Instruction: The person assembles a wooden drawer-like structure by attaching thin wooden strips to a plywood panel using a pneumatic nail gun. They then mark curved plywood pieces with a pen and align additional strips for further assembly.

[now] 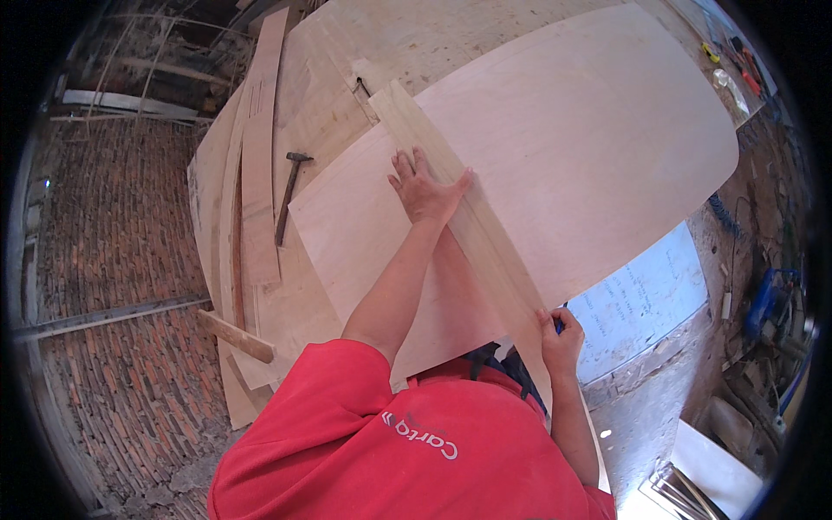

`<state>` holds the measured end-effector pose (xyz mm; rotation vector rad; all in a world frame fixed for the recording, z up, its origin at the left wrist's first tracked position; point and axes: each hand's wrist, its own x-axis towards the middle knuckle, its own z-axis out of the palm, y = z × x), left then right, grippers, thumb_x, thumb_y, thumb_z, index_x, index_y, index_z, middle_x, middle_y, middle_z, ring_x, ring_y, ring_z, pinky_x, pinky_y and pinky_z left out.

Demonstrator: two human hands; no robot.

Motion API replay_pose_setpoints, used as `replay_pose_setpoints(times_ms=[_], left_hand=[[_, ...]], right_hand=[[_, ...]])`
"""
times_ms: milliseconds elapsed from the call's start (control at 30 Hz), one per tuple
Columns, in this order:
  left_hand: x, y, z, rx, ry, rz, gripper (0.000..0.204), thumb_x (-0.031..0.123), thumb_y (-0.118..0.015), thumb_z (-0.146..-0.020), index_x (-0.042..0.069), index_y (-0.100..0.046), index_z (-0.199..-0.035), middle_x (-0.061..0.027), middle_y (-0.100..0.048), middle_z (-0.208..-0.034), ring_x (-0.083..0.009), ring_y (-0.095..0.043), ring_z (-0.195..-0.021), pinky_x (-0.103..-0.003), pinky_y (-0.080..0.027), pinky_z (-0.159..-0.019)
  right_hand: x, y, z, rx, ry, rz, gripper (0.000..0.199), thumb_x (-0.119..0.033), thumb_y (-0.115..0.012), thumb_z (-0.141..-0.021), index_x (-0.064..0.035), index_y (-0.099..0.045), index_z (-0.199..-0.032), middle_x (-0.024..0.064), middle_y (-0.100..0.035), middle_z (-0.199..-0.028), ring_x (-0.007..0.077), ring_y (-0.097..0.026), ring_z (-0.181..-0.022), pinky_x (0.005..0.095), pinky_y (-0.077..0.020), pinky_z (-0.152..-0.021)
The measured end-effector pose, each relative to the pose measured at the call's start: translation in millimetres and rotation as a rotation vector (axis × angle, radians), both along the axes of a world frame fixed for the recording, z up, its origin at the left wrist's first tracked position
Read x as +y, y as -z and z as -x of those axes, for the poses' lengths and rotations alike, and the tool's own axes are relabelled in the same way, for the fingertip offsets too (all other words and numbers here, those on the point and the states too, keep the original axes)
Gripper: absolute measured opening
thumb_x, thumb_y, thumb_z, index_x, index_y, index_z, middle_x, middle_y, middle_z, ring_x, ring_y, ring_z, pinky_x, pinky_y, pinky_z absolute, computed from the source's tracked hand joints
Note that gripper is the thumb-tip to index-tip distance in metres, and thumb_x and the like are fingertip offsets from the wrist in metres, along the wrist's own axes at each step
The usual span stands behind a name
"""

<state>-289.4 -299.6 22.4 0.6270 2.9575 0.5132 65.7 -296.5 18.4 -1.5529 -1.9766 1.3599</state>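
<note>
A long, narrow wooden strip (pixel 494 251) lies slantwise across a large pale plywood sheet (pixel 589 147). With fingers spread, my left hand (pixel 426 188) lies flat on the sheet's left part, its thumb reaching onto the strip. My right hand (pixel 562 342) is closed around a dark blue pen (pixel 559 326) at the strip's right edge, near the sheet's near border. Its fingers partly hide the pen, and I cannot tell whether the tip touches the wood. The strip's near end runs down beside my body.
Left of the sheet are a hammer (pixel 291 198) and long planks (pixel 260 165). A short wood piece (pixel 236 336) juts out at the near left. A white panel with handwriting (pixel 646 303) shows at right, beyond it a blue tool (pixel 763 299) among clutter. Bricks (pixel 121 217) cover the far left.
</note>
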Motion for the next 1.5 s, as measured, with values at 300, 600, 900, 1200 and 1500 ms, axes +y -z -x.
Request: replay_pose_setpoints(times_ms=[300, 600, 900, 1200, 1500], left_hand=[[-0.1, 11.2, 3.2, 0.07, 0.081, 0.109, 0.126, 0.08, -0.068, -0.075, -0.003, -0.026, -0.161, -0.0288, -0.022, -0.166, -0.0379, -0.012, -0.159, -0.054, -0.008, -0.128], [4.1, 22.5, 1.8, 0.094, 0.066, 0.188, 0.111, 0.081, -0.043, -0.092, -0.003, -0.023, -0.162, -0.0313, -0.019, -0.166, -0.0397, -0.01, -0.159, -0.056, -0.008, -0.127], [1.6, 32.3, 7.0, 0.1, 0.063, 0.192, 0.085, 0.06, -0.033, -0.105, -0.003, -0.022, -0.162, -0.0288, -0.017, -0.168, -0.0395, -0.008, -0.159, -0.058, -0.007, -0.127], [3.1, 22.7, 2.8, 0.037, 0.045, 0.091, 0.084, 0.056, -0.038, -0.105, -0.003, -0.022, -0.162, -0.0283, -0.011, -0.169, -0.0401, -0.003, -0.159, -0.058, -0.003, -0.127], [4.5, 26.7, 1.7, 0.118, 0.079, 0.051, 0.083, 0.054, -0.042, -0.104, -0.005, -0.027, -0.16, -0.0338, -0.012, -0.167, -0.044, -0.003, -0.159, -0.062, -0.003, -0.125]], right_hand=[[-0.2, 9.5, -4.4, -0.093, -0.046, -0.077, 0.032, -0.029, -0.078, -0.089, 0.0012, -0.07, -0.083, 0.0132, -0.064, -0.069, 0.0181, -0.061, -0.065, 0.0366, -0.048, -0.064], [56.6, -38.2, -52.7, 0.128, 0.276, 0.021, 0.027, -0.022, -0.062, -0.104, -0.0066, -0.069, -0.126, 0.0075, -0.078, -0.099, 0.0117, -0.063, -0.08, 0.0299, -0.0515, -0.074], [120.8, -43.1, 124.3, 0.447, -0.018, -0.048, 0.03, -0.026, -0.067, -0.103, 0.0024, -0.074, -0.11, 0.0118, -0.076, -0.098, 0.0189, -0.072, -0.089, 0.0328, -0.0553, -0.083], [153.3, -5.5, 357.9, 0.416, -0.319, -0.238, 0.029, -0.033, -0.067, -0.098, -0.0088, -0.078, -0.108, 0.0177, -0.077, -0.097, 0.0343, -0.073, -0.093, 0.038, -0.0546, -0.083], [156.2, -24.7, 361.3, 0.149, -0.538, -0.439, 0.029, -0.033, -0.066, -0.097, -0.0082, -0.078, -0.107, 0.0145, -0.077, -0.098, 0.0306, -0.074, -0.095, 0.04, -0.0558, -0.083]])
